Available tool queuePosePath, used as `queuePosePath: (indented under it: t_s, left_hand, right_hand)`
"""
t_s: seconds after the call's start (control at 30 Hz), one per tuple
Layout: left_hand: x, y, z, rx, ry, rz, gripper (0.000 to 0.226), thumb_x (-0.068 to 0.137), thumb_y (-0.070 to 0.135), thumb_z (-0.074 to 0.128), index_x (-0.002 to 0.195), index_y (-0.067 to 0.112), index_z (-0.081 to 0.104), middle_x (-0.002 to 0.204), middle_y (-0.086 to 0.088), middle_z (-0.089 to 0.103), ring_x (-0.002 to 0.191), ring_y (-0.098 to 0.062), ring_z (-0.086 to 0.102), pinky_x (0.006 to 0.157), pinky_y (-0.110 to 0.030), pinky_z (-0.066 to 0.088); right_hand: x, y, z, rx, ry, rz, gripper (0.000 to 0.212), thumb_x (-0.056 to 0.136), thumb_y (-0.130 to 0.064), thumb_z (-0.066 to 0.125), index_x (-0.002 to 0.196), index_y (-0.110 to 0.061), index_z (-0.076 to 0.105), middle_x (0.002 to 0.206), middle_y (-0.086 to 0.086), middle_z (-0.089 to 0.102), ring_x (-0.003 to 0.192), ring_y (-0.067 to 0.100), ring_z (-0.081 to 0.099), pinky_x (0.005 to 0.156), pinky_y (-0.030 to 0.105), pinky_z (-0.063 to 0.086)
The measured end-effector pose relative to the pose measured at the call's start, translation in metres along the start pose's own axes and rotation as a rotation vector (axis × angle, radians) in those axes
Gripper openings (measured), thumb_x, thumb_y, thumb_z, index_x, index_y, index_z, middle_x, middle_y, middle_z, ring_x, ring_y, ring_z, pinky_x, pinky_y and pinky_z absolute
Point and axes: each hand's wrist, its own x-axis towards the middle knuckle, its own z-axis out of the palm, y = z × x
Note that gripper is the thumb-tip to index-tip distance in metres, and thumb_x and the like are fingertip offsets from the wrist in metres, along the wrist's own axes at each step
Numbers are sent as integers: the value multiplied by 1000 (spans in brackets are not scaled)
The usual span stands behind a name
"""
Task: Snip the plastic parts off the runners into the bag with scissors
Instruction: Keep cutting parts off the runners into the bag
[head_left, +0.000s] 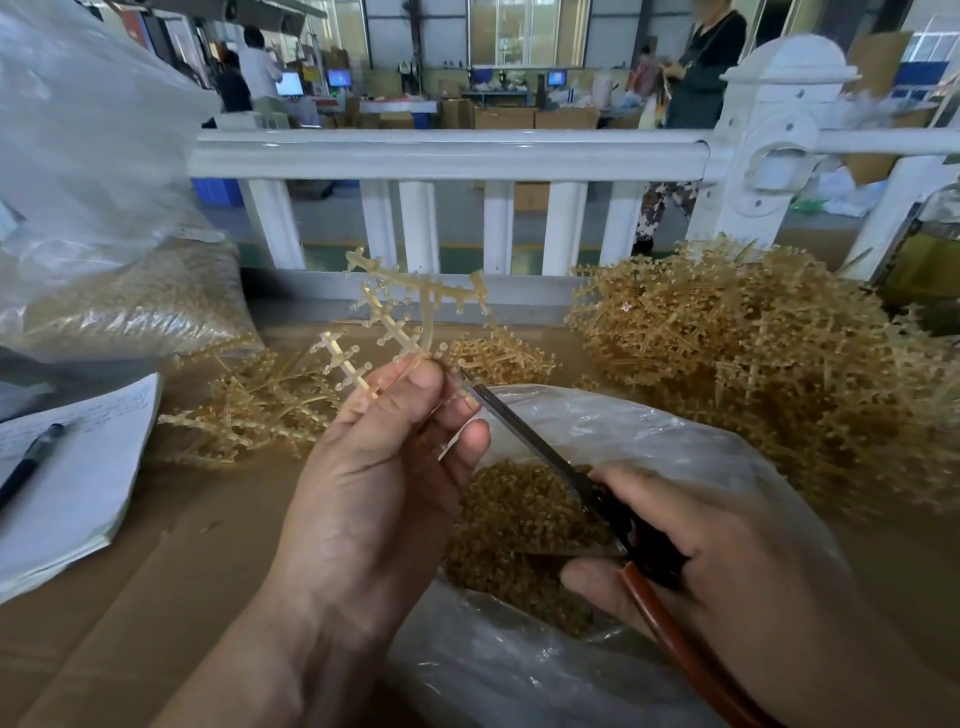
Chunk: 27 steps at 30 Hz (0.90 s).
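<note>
The left hand (374, 467) holds a pale amber runner (410, 317) upright above the desk (182, 545), its fingers (415, 384) pinching the lower stem. The right hand (727, 561), at four o'clock from the left, has its fingers curled round the handles of the scissors (524, 441). The blades point toward eleven o'clock and their tip is just beside the pinched stem. Under both hands lies the open clear bag (649, 431), with cut parts (514, 525) heaped inside. A large pile of runners (753, 353) sits at two o'clock from the bag and a smaller heap (260, 410) at ten o'clock. A notebook (78, 467) with a pen (31, 462) on it lies at nine o'clock.
</note>
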Motion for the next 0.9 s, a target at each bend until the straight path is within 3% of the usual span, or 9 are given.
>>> queuePosePath:
  t_s: [0.1, 0.37, 0.57, 0.63, 0.77, 0.9]
  left_hand:
    - [1, -1, 0, -1, -1, -1, 12, 72, 18, 75, 80, 20, 67, 76, 3, 65, 70, -10, 62, 63, -24, 57]
    - [2, -1, 0, -21, 25, 0, 15, 70, 17, 78, 81, 18, 67, 74, 2, 67, 68, -9, 67, 63, -24, 58]
    - [1, -1, 2, -14, 27, -4, 12, 67, 18, 78, 76, 18, 71, 72, 2, 67, 67, -9, 66, 64, -24, 59]
    - [0, -1, 2, -16, 39, -7, 11, 66, 17, 78, 75, 18, 71, 72, 2, 67, 66, -9, 67, 63, -24, 59]
    - [0, -1, 3, -17, 64, -11, 17, 65, 17, 78, 79, 18, 69, 72, 3, 68, 66, -8, 67, 64, -24, 59]
    - [0, -2, 4, -26, 75, -8, 10, 71, 14, 74, 79, 17, 69, 71, 3, 67, 65, -9, 67, 64, -24, 60]
  right_hand:
    - [3, 6, 1, 2, -8, -44, 54, 79, -78, 49, 112, -38, 62, 70, -30, 55, 76, -15, 53, 64, -1, 39]
    - [3, 7, 0, -125, 41, -66, 53, 83, -79, 40, 108, -36, 57, 74, -21, 65, 88, 1, 53, 63, -5, 36]
    - [3, 8, 0, -203, 66, -84, 52, 83, -79, 38, 103, -35, 57, 71, -20, 65, 96, 4, 50, 52, -6, 25]
    - [3, 9, -1, -201, 62, -84, 50, 83, -79, 38, 100, -37, 59, 68, -22, 62, 93, 2, 50, 53, -6, 29]
    - [3, 15, 0, -96, 64, -90, 56, 81, -82, 40, 105, -35, 57, 71, -16, 66, 69, -3, 61, 55, 19, 51]
    - [2, 17, 1, -95, 79, -94, 54, 81, -80, 43, 102, -34, 59, 69, -16, 63, 67, -4, 59, 65, 19, 49]
